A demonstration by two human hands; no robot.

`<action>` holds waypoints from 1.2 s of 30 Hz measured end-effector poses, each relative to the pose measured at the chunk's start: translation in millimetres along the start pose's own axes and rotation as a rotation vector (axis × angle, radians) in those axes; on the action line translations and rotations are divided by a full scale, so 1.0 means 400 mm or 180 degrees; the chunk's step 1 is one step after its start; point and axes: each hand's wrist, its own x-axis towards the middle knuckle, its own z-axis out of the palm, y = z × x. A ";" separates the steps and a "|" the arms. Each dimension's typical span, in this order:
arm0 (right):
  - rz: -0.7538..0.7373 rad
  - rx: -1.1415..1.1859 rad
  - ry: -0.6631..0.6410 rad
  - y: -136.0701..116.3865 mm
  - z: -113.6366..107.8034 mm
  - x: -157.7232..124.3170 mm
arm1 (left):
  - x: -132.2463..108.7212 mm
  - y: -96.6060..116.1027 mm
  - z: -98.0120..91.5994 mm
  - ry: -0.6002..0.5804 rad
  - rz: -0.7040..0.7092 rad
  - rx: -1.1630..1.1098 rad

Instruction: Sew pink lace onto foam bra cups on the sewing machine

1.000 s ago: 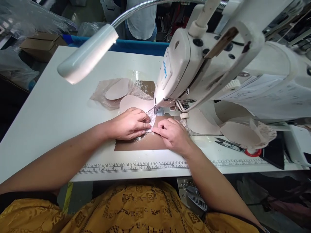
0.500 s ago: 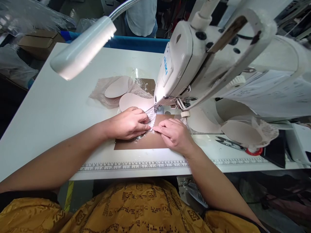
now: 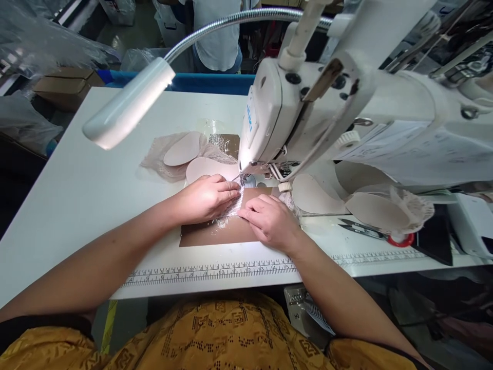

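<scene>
White lace (image 3: pixel 235 207) runs lengthwise from the sewing machine (image 3: pixel 259 121) toward the worker, the left hand (image 3: pixel 208 199) nearer, flattened over its edge, the right hand (image 3: pixel 270 222) curled at its near end, and I can't tell whether either pinches it.

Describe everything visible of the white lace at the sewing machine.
The white lace looks thin and textured, fairly flat where it shows. It lies over the brown sheet, its far end up at the sewing machine. The left hand rests on it, hiding its left part; the right hand touches its near edge.
</scene>
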 end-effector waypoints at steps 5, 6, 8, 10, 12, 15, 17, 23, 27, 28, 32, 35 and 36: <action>-0.0002 0.0038 0.0074 0.001 0.000 0.001 | 0.009 -0.003 0.010 -0.0135 0.0005 0.0433; -0.0007 0.0037 0.0093 0.001 0.000 0.002 | 0.010 -0.002 0.009 -0.0160 0.0000 0.0479; -0.0008 0.0034 0.0125 0.003 0.002 0.002 | 0.013 -0.001 0.007 -0.0209 -0.0034 0.0524; 0.0028 0.0032 0.0122 0.005 0.004 0.001 | 0.016 -0.001 0.006 -0.0225 -0.0082 0.0528; 0.0100 0.0031 0.0092 0.007 0.005 0.001 | 0.019 -0.002 0.007 -0.0197 -0.0128 0.0533; 0.0237 -0.0027 0.0029 0.007 0.004 0.003 | 0.020 -0.007 0.009 -0.0186 -0.0106 0.0544; 0.0327 -0.0092 -0.0017 0.006 0.004 0.006 | 0.018 -0.010 0.009 -0.0221 -0.0068 0.0539; 0.0572 -0.0353 -0.0130 0.002 0.004 0.015 | 0.013 -0.011 0.001 -0.0278 -0.0064 0.0425; 0.0800 -0.0510 -0.0203 -0.001 0.004 0.021 | 0.012 -0.013 0.001 -0.0227 -0.0066 0.0351; 0.0850 -0.0542 -0.0233 -0.002 0.003 0.023 | 0.012 -0.013 0.001 -0.0210 -0.0068 0.0326; 0.1014 -0.0675 -0.0318 -0.004 0.002 0.031 | 0.012 -0.014 0.001 -0.0194 -0.0052 0.0304; 0.1137 -0.0686 -0.0363 -0.005 0.003 0.037 | 0.014 -0.018 0.000 -0.0243 -0.0054 0.0402; 0.1170 -0.0680 -0.0374 -0.005 0.004 0.038 | 0.015 -0.020 -0.001 -0.0270 -0.0060 0.0439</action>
